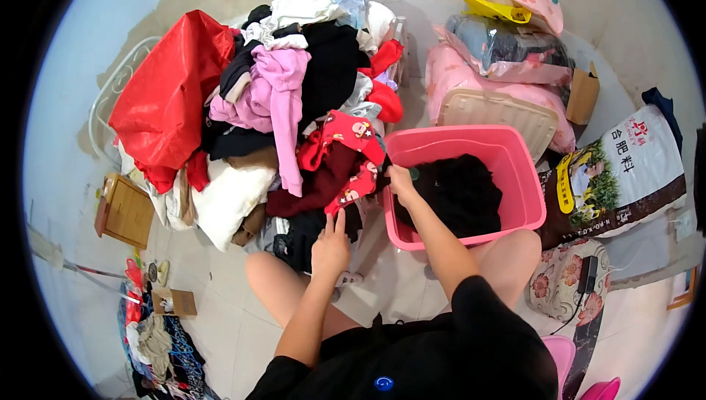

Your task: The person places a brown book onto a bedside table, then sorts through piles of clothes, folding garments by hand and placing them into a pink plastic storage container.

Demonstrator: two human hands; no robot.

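Note:
My left hand (331,249) is at the lower edge of a red patterned garment (354,131), with two fingers stretched out and slightly apart, touching or just beside the cloth. At the left rim of a pink bin (465,135), my right hand (401,182) has its fingers curled round a bit of dark cloth. Black clothing (460,194) lies inside the bin. A dark red garment (318,183) and a pink hooded top (276,87) are in the big pile left of the bin.
A red bag (173,95) leans on the pile's left side. Behind the bin stand a beige lid (500,117) and pink bundles. A white and brown sack (625,172) and a floral seat (562,276) are at the right. A wooden cabinet (129,211) stands at the left.

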